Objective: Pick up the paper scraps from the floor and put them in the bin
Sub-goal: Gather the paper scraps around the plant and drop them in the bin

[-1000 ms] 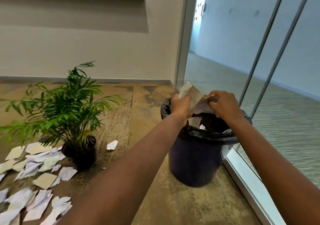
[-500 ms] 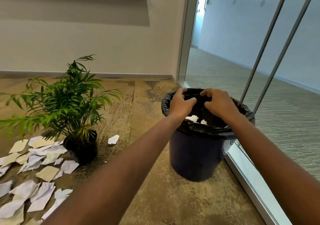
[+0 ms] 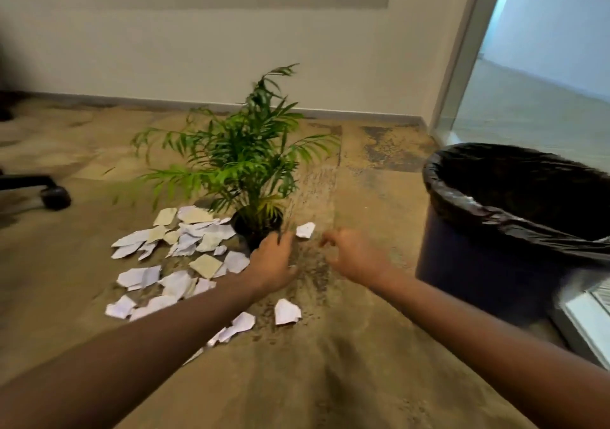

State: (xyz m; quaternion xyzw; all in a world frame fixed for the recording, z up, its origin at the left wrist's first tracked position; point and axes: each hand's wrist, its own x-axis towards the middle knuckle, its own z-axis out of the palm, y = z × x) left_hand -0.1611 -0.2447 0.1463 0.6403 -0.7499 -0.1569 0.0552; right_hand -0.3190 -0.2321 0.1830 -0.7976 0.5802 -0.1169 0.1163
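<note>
Paper scraps (image 3: 211, 240) edge bare carpet (image 3: 363, 379) where left hand (image 3: 270, 263) and right hand (image 3: 356, 257) hover, loosely spread, empty.

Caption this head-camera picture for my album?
Empty left hand and right hand reach toward paper scraps beside a potted plant; the lined bin stands nearby.

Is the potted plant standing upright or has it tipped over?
Upright. The potted plant sits on its pot's base on the floor, fronds rising beside the paper scraps.

Left grip (image 3: 272, 265) and right grip (image 3: 355, 257) hover, fingers relaxed.
</note>
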